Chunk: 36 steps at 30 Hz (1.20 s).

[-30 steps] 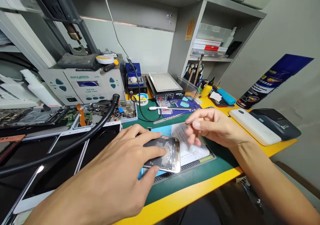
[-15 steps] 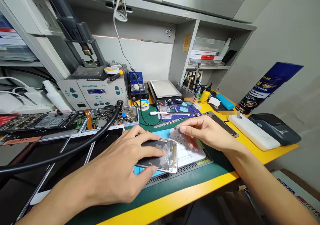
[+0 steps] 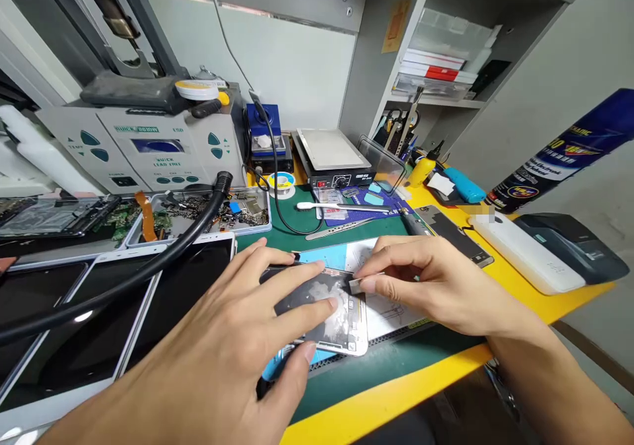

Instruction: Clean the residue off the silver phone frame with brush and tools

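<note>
A phone panel (image 3: 341,319) with a white frame lies with its dark, grey-blotched inner side up. Over its left part my left hand (image 3: 247,313) is spread, two fingertips resting on the dark surface and the thumb by the near edge. My right hand (image 3: 421,280) pinches a small flat grey metal piece (image 3: 355,286) between thumb and forefinger, at the panel's right end. Whether the piece touches the panel I cannot tell. Under the panel are a light-blue and white printed sheet (image 3: 391,316) and a blue-black object, mostly covered by my left hand.
A thick black hose (image 3: 148,276) crosses several phones at left. Behind are a parts tray (image 3: 198,224), a hot-air station (image 3: 163,148), a brush (image 3: 341,207), tweezers (image 3: 337,230) and a hot plate (image 3: 331,151). A spray can (image 3: 555,161) stands at right.
The view has moved closer and lower. My right hand has brought the small grey piece left to the panel's end; my left hand stays spread on the panel.
</note>
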Each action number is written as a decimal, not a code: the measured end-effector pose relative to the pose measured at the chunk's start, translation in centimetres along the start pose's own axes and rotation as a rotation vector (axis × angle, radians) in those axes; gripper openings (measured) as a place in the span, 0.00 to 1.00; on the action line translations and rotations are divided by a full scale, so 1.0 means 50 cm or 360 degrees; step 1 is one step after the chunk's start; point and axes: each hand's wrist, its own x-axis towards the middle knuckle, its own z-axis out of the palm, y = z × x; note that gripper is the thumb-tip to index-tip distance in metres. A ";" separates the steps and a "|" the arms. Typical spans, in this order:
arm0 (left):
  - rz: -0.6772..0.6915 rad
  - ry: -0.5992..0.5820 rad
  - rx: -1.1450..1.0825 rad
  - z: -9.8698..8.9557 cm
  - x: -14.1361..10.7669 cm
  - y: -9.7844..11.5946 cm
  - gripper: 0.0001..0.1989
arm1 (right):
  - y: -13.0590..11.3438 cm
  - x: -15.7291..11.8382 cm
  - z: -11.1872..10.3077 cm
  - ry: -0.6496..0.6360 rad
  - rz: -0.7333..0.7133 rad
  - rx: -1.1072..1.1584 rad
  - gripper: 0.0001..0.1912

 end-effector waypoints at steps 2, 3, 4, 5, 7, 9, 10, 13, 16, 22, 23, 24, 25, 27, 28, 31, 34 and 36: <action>-0.0016 0.0027 0.0052 0.006 -0.007 -0.002 0.25 | 0.001 -0.001 0.003 0.0046 0.0027 -0.0023 0.07; -0.0025 0.0019 0.0071 0.009 -0.010 -0.003 0.25 | 0.002 -0.002 0.005 0.0064 0.0018 -0.0030 0.07; -0.0029 0.0010 0.0087 0.012 -0.013 -0.005 0.25 | 0.003 -0.003 0.007 0.0077 -0.0002 -0.0036 0.07; -0.0029 0.0009 0.0105 0.014 -0.016 -0.006 0.25 | 0.004 -0.003 0.009 0.0087 -0.0024 -0.0042 0.07; -0.0025 0.0009 0.0132 0.017 -0.020 -0.008 0.26 | 0.007 -0.003 0.012 0.0084 -0.0066 -0.0055 0.07; -0.0021 0.0008 0.0159 0.017 -0.021 -0.009 0.26 | 0.009 -0.002 0.015 0.0083 -0.0121 -0.0067 0.07; -0.0017 0.0009 0.0168 0.017 -0.021 -0.009 0.26 | 0.009 -0.001 0.016 0.0084 -0.0155 -0.0077 0.07; -0.0019 -0.0013 0.0181 0.014 -0.021 -0.007 0.26 | 0.008 0.001 0.018 0.0099 -0.0233 -0.0121 0.07; -0.0039 -0.0036 0.0190 0.011 -0.022 -0.004 0.26 | 0.006 0.000 0.020 0.0117 -0.0228 -0.0164 0.07; -0.0058 -0.0046 0.0212 0.014 -0.021 -0.002 0.26 | 0.002 -0.006 0.020 0.0128 -0.0214 -0.0235 0.07; -0.0057 -0.0038 0.0210 0.016 -0.021 -0.003 0.27 | 0.002 -0.006 0.020 0.0127 -0.0220 -0.0239 0.08; -0.0055 -0.0031 0.0206 0.017 -0.021 -0.003 0.27 | 0.002 -0.006 0.020 0.0124 -0.0226 -0.0244 0.08; -0.0055 -0.0020 0.0201 0.019 -0.022 -0.004 0.27 | 0.002 -0.006 0.020 0.0120 -0.0232 -0.0254 0.08; -0.0055 0.0007 0.0190 0.021 -0.024 -0.005 0.27 | 0.002 -0.006 0.020 0.0116 -0.0249 -0.0284 0.08; -0.0055 0.0011 0.0189 0.022 -0.025 -0.006 0.27 | 0.003 -0.006 0.020 0.0112 -0.0262 -0.0297 0.08; -0.0069 -0.0005 0.0204 0.023 -0.029 -0.005 0.28 | 0.002 -0.006 0.018 0.0091 -0.0286 -0.0313 0.09; -0.0071 -0.0019 0.0210 0.022 -0.031 -0.004 0.27 | 0.002 -0.007 0.016 0.0058 -0.0271 -0.0300 0.09; -0.0079 -0.0032 0.0205 0.023 -0.030 -0.004 0.27 | 0.001 -0.007 0.016 0.0057 -0.0251 -0.0300 0.10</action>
